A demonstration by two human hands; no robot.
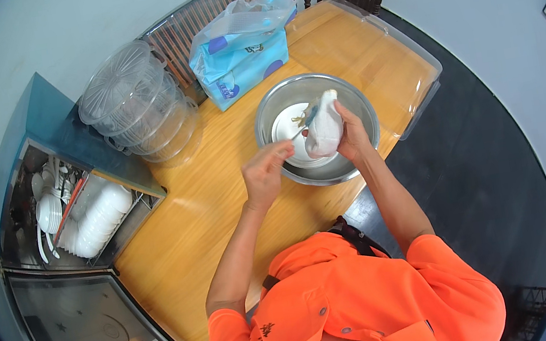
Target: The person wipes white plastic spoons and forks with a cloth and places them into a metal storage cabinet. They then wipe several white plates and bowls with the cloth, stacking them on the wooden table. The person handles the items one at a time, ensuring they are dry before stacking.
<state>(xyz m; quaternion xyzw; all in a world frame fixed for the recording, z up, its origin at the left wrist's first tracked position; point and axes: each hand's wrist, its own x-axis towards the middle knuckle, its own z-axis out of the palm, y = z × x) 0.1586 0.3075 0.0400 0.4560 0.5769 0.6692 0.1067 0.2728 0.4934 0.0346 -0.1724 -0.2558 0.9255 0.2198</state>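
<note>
My right hand (352, 134) grips a pale, elongated, root-like vegetable (326, 126), held tilted over a steel basin (369, 114). Closed around a thin-handled tool with a bluish head (308, 119), my left hand (268, 171) is slightly blurred. The tool's head lies against or just beside the vegetable's left side; which of the two I cannot tell. It looks like a peeler, though its blade is not clear. Below the vegetable, inside the basin, a round white dish (278, 127) is partly covered. Some brownish scraps (299, 120) show beside the tool's head.
On the wooden table (198, 213), a blue plastic-wrapped pack (246, 61) and stacked clear containers (137, 109) stand behind the basin. A clear plastic sheet (407, 73) overhangs the right edge. At left, a cabinet holds white bowls (96, 218) and spoons, its glass door (96, 331) open.
</note>
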